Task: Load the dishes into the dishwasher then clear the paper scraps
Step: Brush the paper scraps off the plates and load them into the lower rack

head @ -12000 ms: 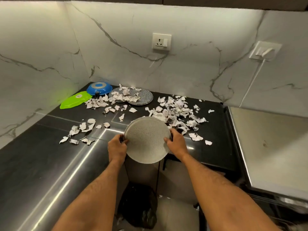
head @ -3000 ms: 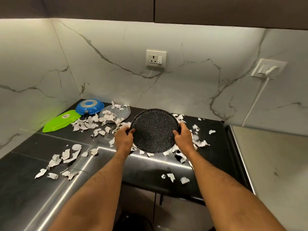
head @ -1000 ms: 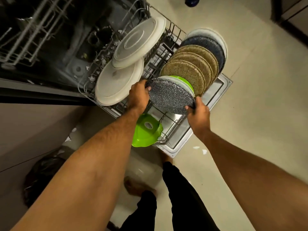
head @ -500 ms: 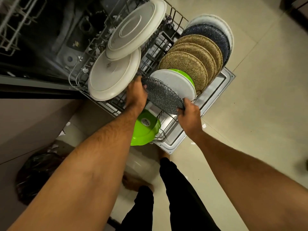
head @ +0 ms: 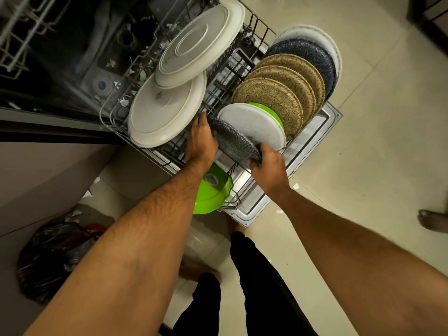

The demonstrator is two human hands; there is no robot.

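Speckled dark plate (head: 234, 141) gripped by both hands' fingers, left (head: 201, 141), right (head: 268, 163), fingertips hidden.

One head-worn camera looks steeply down, close over the dishwasher rack (head: 169, 156) and tiled floor (head: 375, 141).

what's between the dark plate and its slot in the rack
Nothing visible. Both hands, left and right, hold the dark plate at the front of the plate row, just in front of the white plate. The rack wires below it look bare, though the plate hides its own slot.
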